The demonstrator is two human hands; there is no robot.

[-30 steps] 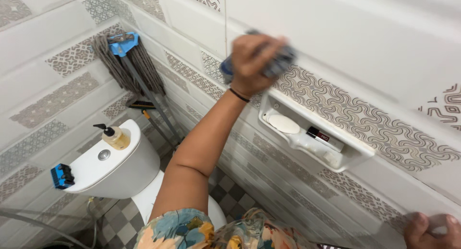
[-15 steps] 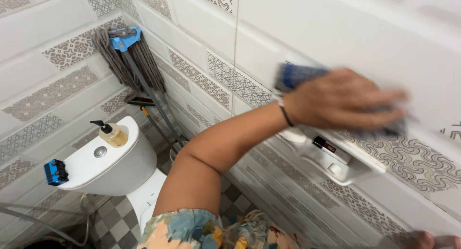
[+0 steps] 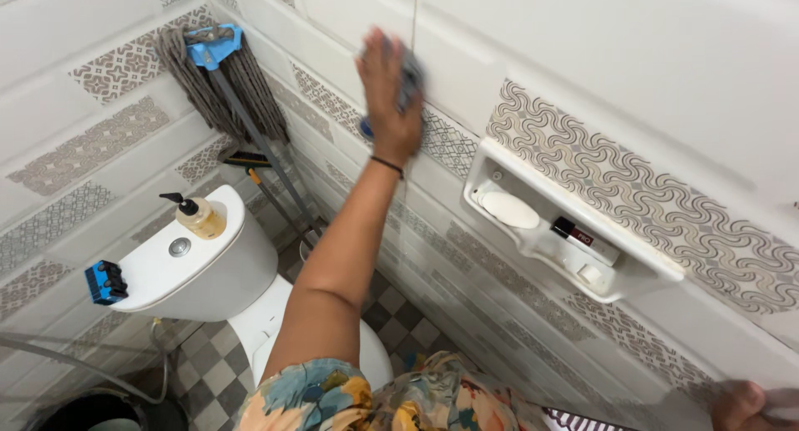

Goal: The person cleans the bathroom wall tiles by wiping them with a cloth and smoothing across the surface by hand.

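Observation:
My left hand (image 3: 385, 94) presses a blue-grey cleaning cloth (image 3: 409, 77) flat against the white wall tiles (image 3: 632, 56), up and to the left of the recessed soap niche (image 3: 533, 231). A dark band circles that wrist. The niche holds a white soap bar (image 3: 509, 209) and a small dark tube (image 3: 583, 238). Only part of my right hand (image 3: 739, 403) shows at the bottom right corner, low against the wall with something pale beside it; its grip is unclear.
A white toilet cistern (image 3: 179, 269) stands at the lower left with a pump soap bottle (image 3: 198, 215) and a blue brush (image 3: 104, 282) on its lid. A grey mop with a blue head (image 3: 218, 65) leans in the corner. The floor is checkered tile (image 3: 208, 373).
My left hand has swept the cloth from above the niche on the right back leftward and up along the wall. The right hand stays at the bottom right corner.

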